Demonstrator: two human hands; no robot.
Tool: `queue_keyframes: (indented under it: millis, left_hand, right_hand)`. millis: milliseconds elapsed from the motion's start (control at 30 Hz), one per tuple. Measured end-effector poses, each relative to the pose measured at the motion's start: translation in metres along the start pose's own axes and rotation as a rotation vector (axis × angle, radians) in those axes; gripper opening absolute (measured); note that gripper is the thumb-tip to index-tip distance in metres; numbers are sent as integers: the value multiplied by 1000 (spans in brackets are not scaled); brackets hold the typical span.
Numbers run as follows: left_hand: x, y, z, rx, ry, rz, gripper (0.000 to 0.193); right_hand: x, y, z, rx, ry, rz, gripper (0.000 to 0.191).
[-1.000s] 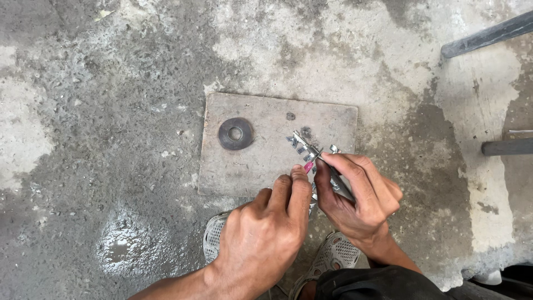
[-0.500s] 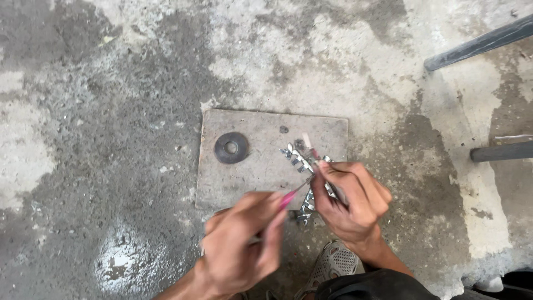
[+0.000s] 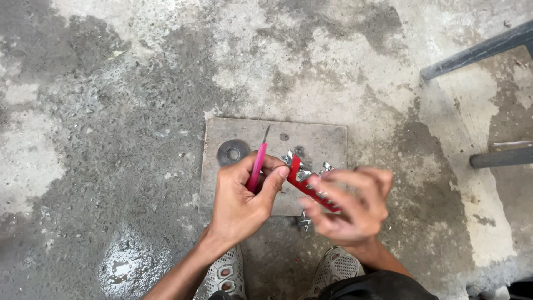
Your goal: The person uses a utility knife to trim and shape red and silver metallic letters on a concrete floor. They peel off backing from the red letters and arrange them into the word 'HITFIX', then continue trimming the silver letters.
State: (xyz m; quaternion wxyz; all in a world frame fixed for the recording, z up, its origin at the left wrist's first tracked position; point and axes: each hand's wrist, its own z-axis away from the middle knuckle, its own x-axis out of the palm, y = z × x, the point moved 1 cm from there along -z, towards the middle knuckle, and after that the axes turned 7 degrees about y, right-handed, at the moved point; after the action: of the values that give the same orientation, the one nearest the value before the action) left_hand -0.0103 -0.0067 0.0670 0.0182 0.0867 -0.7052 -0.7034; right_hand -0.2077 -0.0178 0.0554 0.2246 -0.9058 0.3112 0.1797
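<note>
My left hand (image 3: 241,197) grips a small screwdriver (image 3: 257,165) with a pink handle, its thin metal tip pointing away from me over a flat grey metal plate (image 3: 327,139) on the floor. My right hand (image 3: 350,205), blurred with motion, holds a red and silver metal part (image 3: 302,180) close to my left thumb. A dark round washer (image 3: 232,152) lies on the plate's left side, just beyond my left hand. Small silver metal bits (image 3: 303,221) show under my right hand at the plate's near edge.
The plate lies on a stained, damp concrete floor with a wet patch (image 3: 127,264) at the lower left. Two dark metal bars (image 3: 477,50) (image 3: 499,158) reach in from the right. My two shoes (image 3: 225,275) (image 3: 333,266) sit below my hands.
My left hand has drawn away from the right, turned, and now holds the pink screwdriver upright. The right hand has shifted right with the red part. The view moved slightly.
</note>
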Motion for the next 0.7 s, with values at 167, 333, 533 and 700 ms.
queue_keyframes:
  millis: [167, 333, 533, 700]
  left_hand:
    - [2, 4, -2, 42, -57, 6, 11]
    - [-4, 14, -4, 27, -100, -167, 15]
    - [-2, 24, 20, 287, -180, -353, 14]
    - [5, 24, 32, 420, -136, -618, 33]
  right_hand:
    - [5, 7, 10, 643, -230, -691, 25]
    - [8, 4, 14, 899, -213, -756, 16]
    - [3, 6, 5, 803, -168, -604, 8]
    - [-2, 2, 3, 794, -128, -503, 11]
